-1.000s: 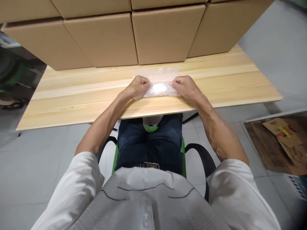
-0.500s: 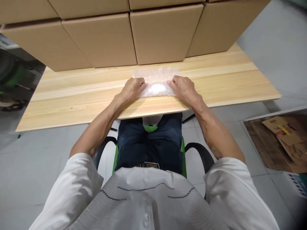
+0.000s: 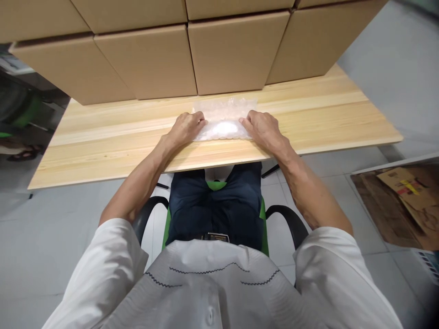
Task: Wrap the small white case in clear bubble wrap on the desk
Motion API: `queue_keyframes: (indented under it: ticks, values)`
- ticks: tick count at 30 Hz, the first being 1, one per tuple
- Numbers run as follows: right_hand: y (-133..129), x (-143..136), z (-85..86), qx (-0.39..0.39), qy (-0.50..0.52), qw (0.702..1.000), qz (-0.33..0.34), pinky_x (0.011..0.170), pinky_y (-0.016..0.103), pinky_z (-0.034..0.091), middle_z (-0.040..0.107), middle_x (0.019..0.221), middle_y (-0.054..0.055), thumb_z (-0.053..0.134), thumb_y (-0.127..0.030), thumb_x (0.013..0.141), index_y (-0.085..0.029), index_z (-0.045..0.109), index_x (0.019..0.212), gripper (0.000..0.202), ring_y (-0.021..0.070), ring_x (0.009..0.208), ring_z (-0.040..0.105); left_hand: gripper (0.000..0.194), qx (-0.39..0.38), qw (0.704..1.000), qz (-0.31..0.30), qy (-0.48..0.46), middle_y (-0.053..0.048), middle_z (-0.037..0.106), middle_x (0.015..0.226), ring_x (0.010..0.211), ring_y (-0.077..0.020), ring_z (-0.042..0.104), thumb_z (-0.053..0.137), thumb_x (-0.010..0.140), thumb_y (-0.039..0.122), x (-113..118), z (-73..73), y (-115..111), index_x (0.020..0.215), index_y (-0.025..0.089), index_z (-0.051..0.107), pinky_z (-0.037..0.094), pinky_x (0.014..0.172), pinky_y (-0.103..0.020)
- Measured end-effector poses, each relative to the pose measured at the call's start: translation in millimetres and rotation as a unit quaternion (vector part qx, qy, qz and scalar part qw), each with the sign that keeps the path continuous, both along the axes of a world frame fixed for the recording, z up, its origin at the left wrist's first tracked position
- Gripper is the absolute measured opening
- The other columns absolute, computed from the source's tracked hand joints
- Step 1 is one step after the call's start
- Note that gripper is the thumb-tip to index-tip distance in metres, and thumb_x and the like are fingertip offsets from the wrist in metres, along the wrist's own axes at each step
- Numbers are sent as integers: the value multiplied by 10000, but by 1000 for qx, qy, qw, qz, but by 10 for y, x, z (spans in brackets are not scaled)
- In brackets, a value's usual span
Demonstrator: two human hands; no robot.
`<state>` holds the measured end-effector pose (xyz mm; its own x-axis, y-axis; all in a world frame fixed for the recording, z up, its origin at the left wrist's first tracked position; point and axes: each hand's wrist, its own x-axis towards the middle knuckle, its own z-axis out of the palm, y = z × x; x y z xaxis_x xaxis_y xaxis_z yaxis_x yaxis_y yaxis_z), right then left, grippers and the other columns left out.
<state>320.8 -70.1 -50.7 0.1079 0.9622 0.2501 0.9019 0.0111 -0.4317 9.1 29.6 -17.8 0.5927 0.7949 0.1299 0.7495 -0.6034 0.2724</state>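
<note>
A clear plastic wrap (image 3: 224,129), bubbly and shiny, lies on the wooden table (image 3: 113,141) near its front edge. Its far part spreads flat towards the boxes. My left hand (image 3: 190,126) pinches the wrap's left side between thumb and curled fingers. At the right side, my right hand (image 3: 259,125) grips it the same way. Both hands rest low at the tabletop. A bright glare covers the middle of the wrap, so whether something lies inside cannot be made out.
Stacked cardboard boxes (image 3: 236,55) line the back of the table. Flattened cardboard (image 3: 408,187) lies at the lower right. Below the table's front edge is a green chair with black armrests (image 3: 288,219). A person's foot (image 3: 24,154) shows at the far left.
My left hand has shifted slightly left along the wrap, and more of the wrap's left part shows between the hands. My right hand has barely moved. The view has tilted a little.
</note>
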Motion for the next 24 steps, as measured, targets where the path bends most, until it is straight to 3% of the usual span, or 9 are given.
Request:
queue_keyframes:
  ticks: [5,8,11,13,15,18,24]
  values:
    - [-15,-50,44,-30,-1,999,-20,1054,579,588,861,1071,226,600,-633,1187,-209,844,1103,496,446,1143,769,526,34,999,20,6,-209,891,1188,1216,-370,815,502,1231,489,-148,37,-63,1536,160,777,596,1122,-464]
    - [-11,-49,51,-28,11,999,-11,1046,556,592,869,1052,203,610,-666,1182,-221,848,1083,514,429,1131,776,570,88,995,2,-50,-206,854,1442,1380,-359,785,458,1253,556,-169,122,-201,1646,228,709,580,1209,-454]
    - [-2,-37,34,-17,6,1000,-7,1024,544,603,875,1036,197,600,-675,1176,-225,860,1109,524,430,1130,786,638,107,989,-99,-36,-247,746,1674,1592,-422,689,456,1249,585,25,170,-421,1721,207,657,517,1358,-553]
    - [-8,-50,43,-21,-3,1000,-11,1014,541,606,885,1063,212,597,-640,1176,-216,866,1146,503,439,1143,792,649,108,977,-183,-5,-243,666,1800,1733,-443,583,488,1241,548,232,139,-562,1762,187,630,406,1473,-630]
    - [-27,-83,80,-32,-14,999,-16,1006,542,605,896,1122,236,593,-578,1178,-201,867,1185,467,448,1154,797,667,100,970,-222,19,-235,572,1901,1831,-437,479,505,1237,487,415,67,-660,1816,163,578,303,1542,-652]
    - [-69,-131,161,-50,-26,998,-18,993,540,594,899,1198,258,581,-514,1175,-185,863,1202,434,455,1163,798,677,81,973,-213,33,-253,509,1944,1865,-426,439,466,1239,407,538,-48,-721,1850,123,534,306,1551,-665]
    - [-114,-19,200,-42,22,999,-20,974,503,559,893,1142,204,599,-470,1154,-227,845,1013,374,412,1116,771,621,67,981,-179,8,-252,579,1895,1811,-417,533,419,1237,319,508,-125,-715,1802,145,611,407,1504,-685]
